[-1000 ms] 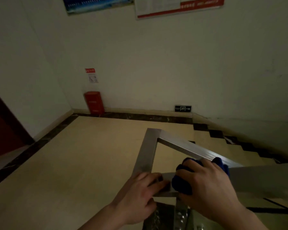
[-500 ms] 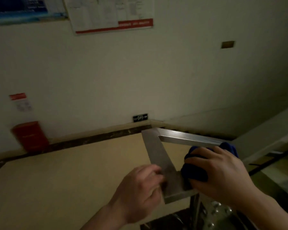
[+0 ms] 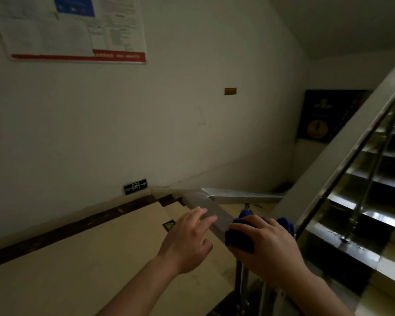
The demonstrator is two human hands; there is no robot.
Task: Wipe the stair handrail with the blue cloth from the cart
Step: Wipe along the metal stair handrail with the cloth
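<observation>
Head view: right hand (image 3: 267,245) grip curled over the bunched blue cloth (image 3: 238,239), pressing it on the steel handrail (image 3: 211,209) near its corner. Left hand (image 3: 187,238) grip slack, fingertips on the rail. Risk: the wadded cloth skips the corner edges; dim light hides streaks.

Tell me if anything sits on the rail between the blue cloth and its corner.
Yes: fingers of the left hand lie on the handrail just ahead of the blue cloth under the right hand.
</observation>
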